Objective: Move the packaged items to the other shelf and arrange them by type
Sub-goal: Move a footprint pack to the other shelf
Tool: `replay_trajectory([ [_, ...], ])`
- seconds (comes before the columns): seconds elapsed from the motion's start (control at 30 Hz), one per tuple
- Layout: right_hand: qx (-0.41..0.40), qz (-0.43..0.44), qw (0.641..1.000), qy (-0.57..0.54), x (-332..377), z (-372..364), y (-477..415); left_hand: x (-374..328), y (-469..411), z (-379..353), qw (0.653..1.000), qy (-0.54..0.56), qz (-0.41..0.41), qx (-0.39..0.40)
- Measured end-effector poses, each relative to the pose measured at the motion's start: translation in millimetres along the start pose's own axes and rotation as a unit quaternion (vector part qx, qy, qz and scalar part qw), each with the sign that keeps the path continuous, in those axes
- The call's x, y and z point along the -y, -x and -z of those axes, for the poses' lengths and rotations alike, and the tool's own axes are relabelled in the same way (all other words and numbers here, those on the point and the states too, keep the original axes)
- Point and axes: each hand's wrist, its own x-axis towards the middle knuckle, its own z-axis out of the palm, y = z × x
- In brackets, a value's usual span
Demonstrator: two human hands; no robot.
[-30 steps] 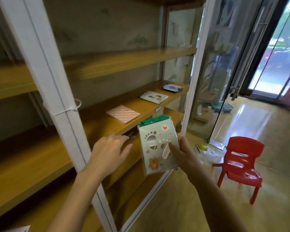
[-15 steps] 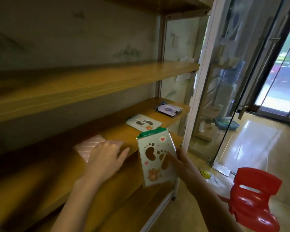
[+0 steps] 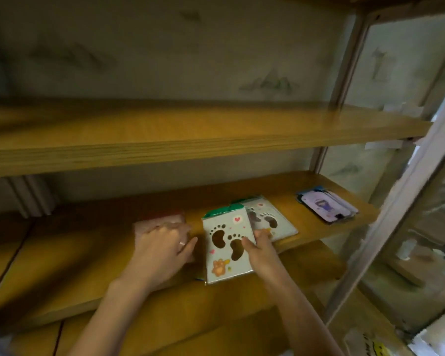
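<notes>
The footprint packet [image 3: 226, 250] is pinched by the right hand [image 3: 261, 250] at the shelf [image 3: 319, 227] front edge, long axis inward, with the matching packet [image 3: 270, 219] just beyond. The left hand [image 3: 162, 247] is laid flat on the pink packet [image 3: 157, 222].

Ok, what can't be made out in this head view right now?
Head view only:
Pink packet: mostly under the left hand, and blurred.
Lying footprint packet: near corner hidden behind the held footprint packet and the right hand.
Purple packets: motion blur; how many are stacked cannot be told.
Whether the held footprint packet touches the shelf: unclear.
</notes>
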Motion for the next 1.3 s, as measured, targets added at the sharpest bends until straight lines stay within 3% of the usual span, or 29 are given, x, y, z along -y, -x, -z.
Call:
replay_trajectory([
  [0.27,0.042,0.070,0.979,0.189,9.7,-6.1,-56.3,-14.8,2.4,-5.2,0.992,-0.058,0.103,-0.033],
  [0.5,0.099,0.184,0.925,0.316,13.2,6.2,-60.8,-28.0,14.0,-14.1,0.983,-0.069,0.165,-0.046],
  [0.87,0.180,0.364,0.837,0.368,44.2,-8.9,-38.9,-24.6,55.2,-6.6,0.952,-0.100,0.277,-0.079],
  [1.3,0.364,0.499,0.706,0.347,80.5,-120.4,60.1,22.1,196.6,21.4,0.873,-0.144,0.453,-0.111],
])
